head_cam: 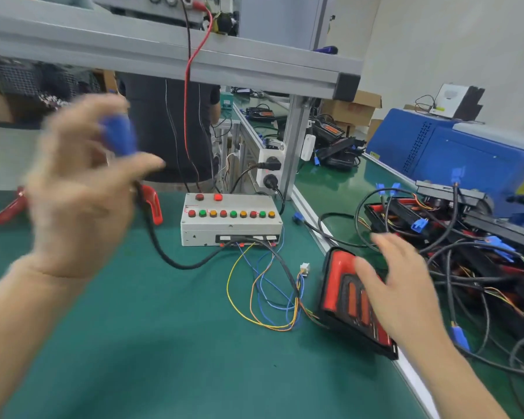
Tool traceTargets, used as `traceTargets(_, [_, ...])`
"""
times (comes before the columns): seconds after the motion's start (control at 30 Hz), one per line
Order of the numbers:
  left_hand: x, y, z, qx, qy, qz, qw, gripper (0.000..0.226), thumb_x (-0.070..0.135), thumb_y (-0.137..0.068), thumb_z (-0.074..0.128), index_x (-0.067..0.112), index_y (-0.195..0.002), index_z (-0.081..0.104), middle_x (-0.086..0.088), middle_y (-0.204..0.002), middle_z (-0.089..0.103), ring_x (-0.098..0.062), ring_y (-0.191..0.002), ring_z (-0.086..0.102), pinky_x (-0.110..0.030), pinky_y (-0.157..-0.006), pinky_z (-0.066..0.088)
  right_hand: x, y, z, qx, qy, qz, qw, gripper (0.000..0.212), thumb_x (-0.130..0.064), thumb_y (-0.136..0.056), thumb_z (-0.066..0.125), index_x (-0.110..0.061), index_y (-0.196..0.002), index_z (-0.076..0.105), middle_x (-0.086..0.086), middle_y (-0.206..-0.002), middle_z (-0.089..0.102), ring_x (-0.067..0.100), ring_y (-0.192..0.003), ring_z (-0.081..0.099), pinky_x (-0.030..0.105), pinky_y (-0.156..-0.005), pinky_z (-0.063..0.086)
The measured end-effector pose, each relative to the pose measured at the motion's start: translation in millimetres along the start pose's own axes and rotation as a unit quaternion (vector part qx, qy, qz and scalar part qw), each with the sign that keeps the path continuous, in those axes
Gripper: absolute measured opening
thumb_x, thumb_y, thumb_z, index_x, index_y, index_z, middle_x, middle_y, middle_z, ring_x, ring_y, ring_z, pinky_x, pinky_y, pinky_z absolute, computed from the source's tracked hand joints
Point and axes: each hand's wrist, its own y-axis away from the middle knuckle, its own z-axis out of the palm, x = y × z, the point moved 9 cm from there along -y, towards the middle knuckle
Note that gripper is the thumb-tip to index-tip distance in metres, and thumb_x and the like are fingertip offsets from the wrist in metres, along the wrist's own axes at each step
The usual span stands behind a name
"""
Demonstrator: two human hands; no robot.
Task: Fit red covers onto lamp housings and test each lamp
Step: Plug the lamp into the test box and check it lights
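A green-matted counter (170, 343) runs under a grey aluminium frame, and on my left I see my left hand (82, 189) raised above it, blurred, its fingers curled around a blue connector (118, 134) whose black cable (176, 261) droops down to the grey test box (230, 225) with its row of 9 coloured buttons. Right of the box, loose coloured wires (263, 300) lead to the lamp housing (348, 300), red cover on, lying at the counter's right edge. My right hand (403, 291) rests on it, fingers spread and straight, beside a tangled pile of more lamps (466, 237).
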Motion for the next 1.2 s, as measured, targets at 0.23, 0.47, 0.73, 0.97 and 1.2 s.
traceTargets(0.23, [89.0, 65.5, 126.5, -0.241, -0.124, 0.289, 0.918, 0.031, 0.003, -0.091, 0.042, 0.010, -0.087, 0.072, -0.008, -0.121, 0.060, -0.026, -0.095, 0.059, -0.035, -0.080, 0.047, -130.2, 16.7, 35.5, -0.255, -0.619, -0.050, 0.741, 0.051, 0.002, -0.092, 0.055, -0.014, -0.139, 0.045, 0.000, -0.128, 0.064, 0.013, -0.118, 0.059, 0.033, -0.105, 0.045])
traceTargets(0.47, [66.3, 78.0, 158.6, -0.375, 0.015, 0.092, 0.922, 0.062, -0.021, -0.069, 0.042, 0.013, -0.115, 0.065, -0.005, -0.143, 0.043, -0.018, -0.125, 0.048, -0.036, -0.106, 0.036, -69.8, 1.6, 69.2, -0.131, -0.662, 0.133, 0.726, 0.023, 0.000, -0.099, 0.045, -0.015, -0.112, 0.056, 0.000, -0.080, 0.068, 0.015, -0.075, 0.063, 0.022, -0.068, 0.053])
traceTargets(0.73, [-9.4, 188.4, 175.4, -0.604, -0.316, -0.090, 0.726, 0.040, 0.053, -0.078, 0.046, 0.015, -0.074, 0.059, 0.002, -0.074, 0.058, -0.022, -0.082, 0.058, -0.028, -0.067, 0.045, 23.0, -41.5, 49.0, 0.089, -0.723, 0.257, 0.635, 0.036, 0.005, -0.098, 0.030, -0.023, -0.112, 0.047, 0.002, -0.071, 0.036, 0.010, -0.057, 0.028, 0.021, -0.059, 0.024])
traceTargets(0.97, [-11.5, 190.2, 199.2, -0.511, -0.386, 0.028, 0.768, 0.020, 0.032, -0.085, 0.057, 0.023, -0.101, 0.066, -0.001, -0.103, 0.058, -0.024, -0.105, 0.051, -0.032, -0.080, 0.032, 11.2, -57.8, 15.5, 0.123, -0.702, 0.144, 0.687, 0.031, -0.005, -0.093, 0.030, -0.018, -0.107, 0.054, -0.003, -0.064, 0.031, 0.011, -0.057, 0.025, 0.023, -0.056, 0.023])
traceTargets(1.2, [-78.7, 124.4, 112.7, -0.547, -0.445, 0.102, 0.702, 0.032, 0.014, -0.049, 0.084, 0.036, -0.069, 0.073, 0.007, -0.090, 0.063, -0.024, -0.096, 0.060, -0.040, -0.077, 0.043, -2.2, -62.4, -17.2, 0.152, -0.569, 0.022, 0.808, 0.018, -0.013, -0.079, 0.039, -0.025, -0.089, 0.046, -0.001, -0.074, 0.040, 0.012, -0.063, 0.031, 0.026, -0.067, 0.028])
